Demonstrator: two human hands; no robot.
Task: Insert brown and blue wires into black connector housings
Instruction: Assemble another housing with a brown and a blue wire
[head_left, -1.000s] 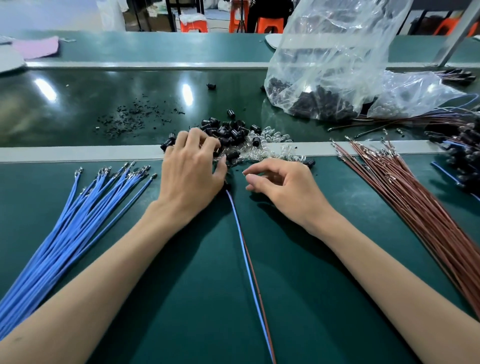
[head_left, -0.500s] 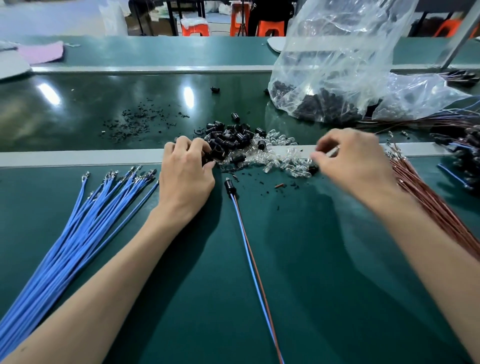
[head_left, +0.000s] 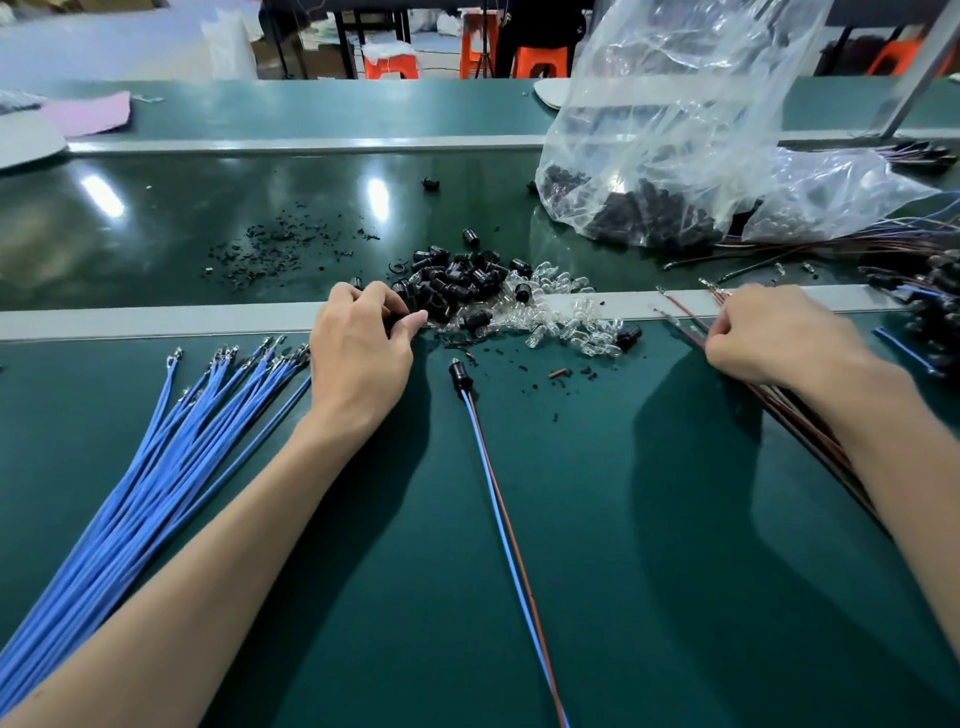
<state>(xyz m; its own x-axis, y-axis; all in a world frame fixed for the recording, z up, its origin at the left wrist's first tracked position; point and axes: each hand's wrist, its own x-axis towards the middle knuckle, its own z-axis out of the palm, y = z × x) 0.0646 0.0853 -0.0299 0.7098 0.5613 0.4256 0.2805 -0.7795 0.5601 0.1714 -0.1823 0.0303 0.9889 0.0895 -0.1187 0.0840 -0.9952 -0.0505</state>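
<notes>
Shifted rightward, right hand (head_left: 779, 332) fingers pinch brown wires (head_left: 810, 415); left hand (head_left: 358, 353) fingers grip a black housing (head_left: 410, 317).

No legible text, label, brand, number or sign appears on any surface in view. None can be read on the wires, the connector parts, the bags or the bench.

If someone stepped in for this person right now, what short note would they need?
Left hand: fingers closing on a black plastic connector housing at the pile.
Right hand: pinching at the brown wire bundle.
Blue wire bundle lies untouched at left.
Done: one finished housing with a blue and brown wire pair lies on the green mat.
Left: wire up the remaining housings.
</notes>
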